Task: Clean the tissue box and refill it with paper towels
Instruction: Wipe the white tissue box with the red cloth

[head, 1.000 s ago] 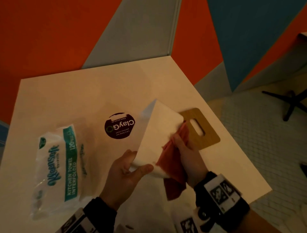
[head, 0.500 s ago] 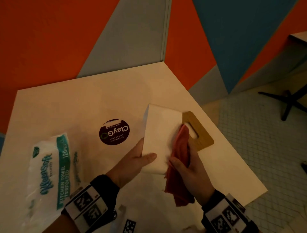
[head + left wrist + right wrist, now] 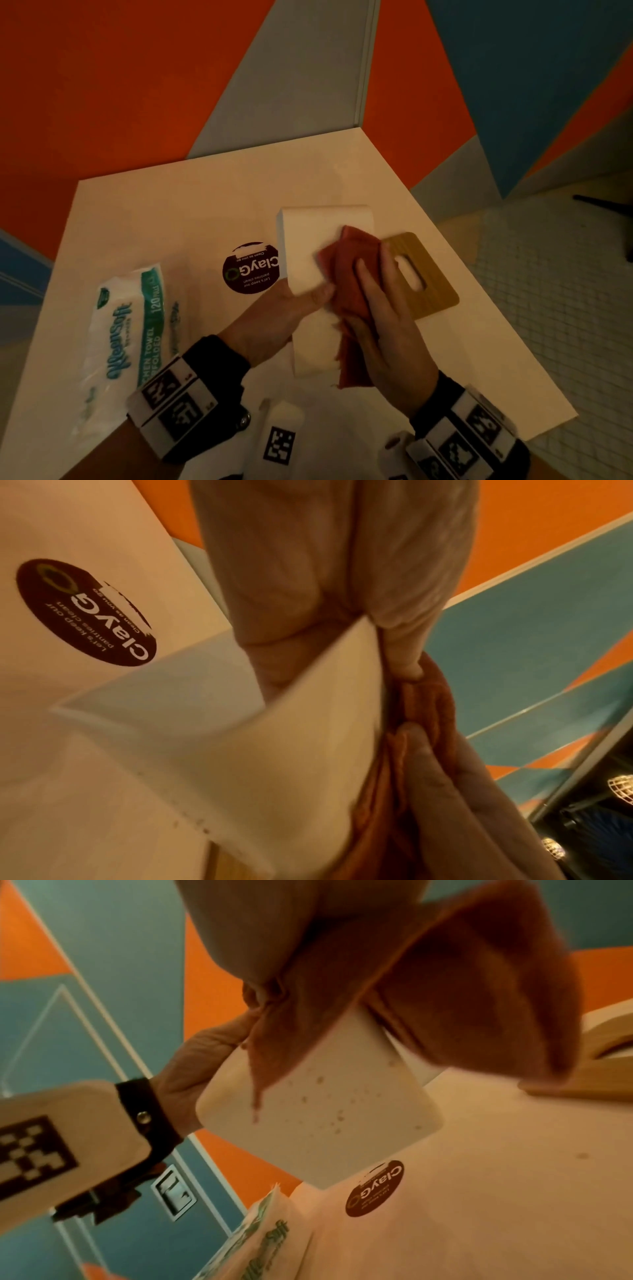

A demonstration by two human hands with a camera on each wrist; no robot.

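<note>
Far left on the table (image 3: 212, 192): the pack of paper towels (image 3: 126, 329), unopened and untouched. Next the round sticker (image 3: 251, 269).

Our left hand (image 3: 274, 322) grips the white tissue box (image 3: 318, 246), thumb over the near face, fingers behind. A second ago the box stood tilted on edge; now its broad face is turned up toward us.

Our right hand (image 3: 387, 325) presses the red cloth (image 3: 346, 274) flat on that face, fingers fairly straight. The cloth has moved from the edge onto the face.

Specks still show underneath (image 3: 322, 1096), so wiping isn't finished. The wooden lid (image 3: 428, 274) lies just right; refill waits.
</note>
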